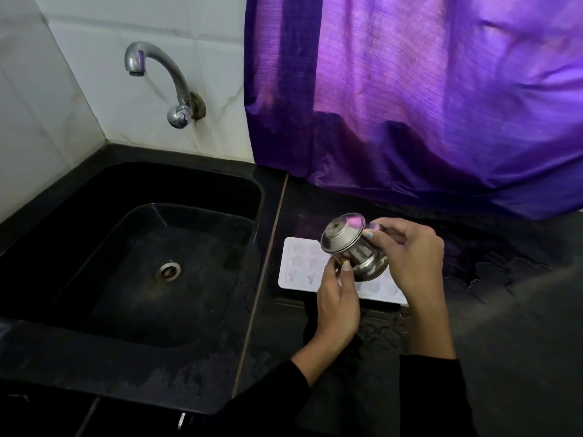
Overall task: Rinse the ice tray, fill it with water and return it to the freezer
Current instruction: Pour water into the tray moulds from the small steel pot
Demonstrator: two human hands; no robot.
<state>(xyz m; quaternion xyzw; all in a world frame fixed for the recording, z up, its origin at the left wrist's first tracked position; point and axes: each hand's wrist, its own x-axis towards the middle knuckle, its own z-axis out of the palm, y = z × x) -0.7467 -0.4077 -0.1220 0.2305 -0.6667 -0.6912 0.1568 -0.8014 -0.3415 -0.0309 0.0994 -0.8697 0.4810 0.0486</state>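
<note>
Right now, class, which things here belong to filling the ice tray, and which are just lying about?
For the job: ice tray; steel pot, held by both hands; tap; sink.
Lying about: purple curtain; black countertop.

Black counter [520, 326] with white ice tray [299, 266] flat beside sunken sink [132, 190].

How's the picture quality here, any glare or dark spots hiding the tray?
Head view: dim overall, purple light through the curtain tints the steel pot; the white ice tray shows clearly but its moulds look faint; the black sink swallows detail; wide-angle bending at edges.
</note>
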